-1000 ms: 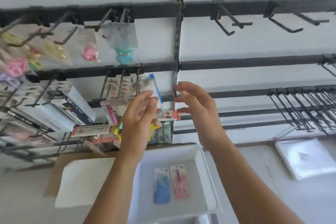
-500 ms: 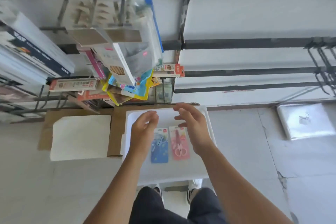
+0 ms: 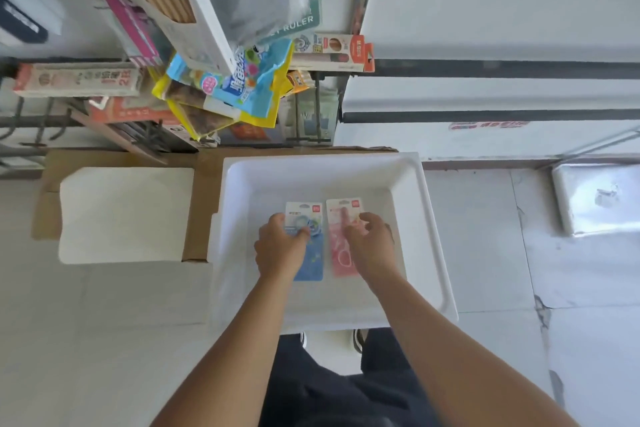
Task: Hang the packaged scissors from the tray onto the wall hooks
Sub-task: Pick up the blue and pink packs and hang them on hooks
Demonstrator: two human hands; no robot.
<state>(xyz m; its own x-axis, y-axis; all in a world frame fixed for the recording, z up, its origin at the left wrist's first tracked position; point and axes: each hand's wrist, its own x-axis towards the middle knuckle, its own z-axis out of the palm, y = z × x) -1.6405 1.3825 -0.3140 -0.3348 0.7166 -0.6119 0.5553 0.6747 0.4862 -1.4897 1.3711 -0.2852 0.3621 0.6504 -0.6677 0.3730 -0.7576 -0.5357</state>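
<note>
A white tray (image 3: 433, 236) sits on the floor below the wall rack. Two scissors packs lie side by side in it: a blue pack (image 3: 311, 267) on the left and a pink pack (image 3: 341, 260) on the right. My left hand (image 3: 280, 246) grips the blue pack's left edge, with the thumb across its front. My right hand (image 3: 372, 243) lies on the pink pack with its fingers spread, one fingertip pointing up the card. Both packs still lie flat on the tray floor. Black wall hooks (image 3: 317, 107) stick out just above the tray's far rim.
Hanging stationery packs (image 3: 235, 80) crowd the rack at the upper left, close above the tray. A cardboard box with a white sheet (image 3: 124, 215) lies left of the tray, and a silver wrapped bundle (image 3: 595, 198) lies at right. Bare black rails (image 3: 485, 114) run along the wall at right.
My view tilted down from the rack to the tray. Both hands dropped from the hooks into the tray and came to rest on the two packs.
</note>
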